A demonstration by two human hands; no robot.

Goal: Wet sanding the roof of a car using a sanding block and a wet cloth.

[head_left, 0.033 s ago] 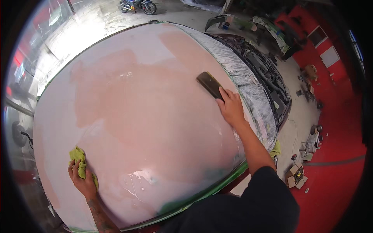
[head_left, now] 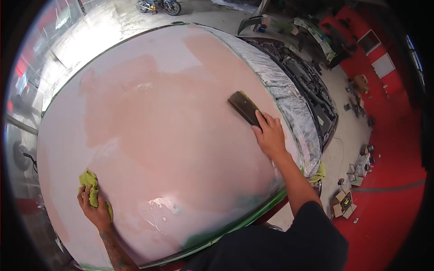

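A wide car roof [head_left: 149, 117] in pale primer, with pinkish sanded-looking patches and some wet spots, spreads out before me. My right hand [head_left: 271, 135] grips the near end of a long dark sanding block [head_left: 245, 107], which lies against the roof toward its right side. On the left part of the roof, my left hand [head_left: 96, 210] is closed around a crumpled yellow-green cloth [head_left: 88, 180] and rests on the surface. A small puddle with drops [head_left: 165, 205] shines on the near part of the roof.
Green masking tape [head_left: 239, 224] runs along the near roof edge. Plastic sheeting [head_left: 275, 86] covers the windscreen, beside an exposed engine bay [head_left: 305, 77]. Another yellow-green cloth [head_left: 319, 173] hangs at the right. An opened cardboard box [head_left: 343, 203] sits on the floor; a motorcycle [head_left: 160, 6] stands far off.
My right hand and the sanding block have shifted slightly toward me along the roof. My left hand stays on the cloth in about the same place.
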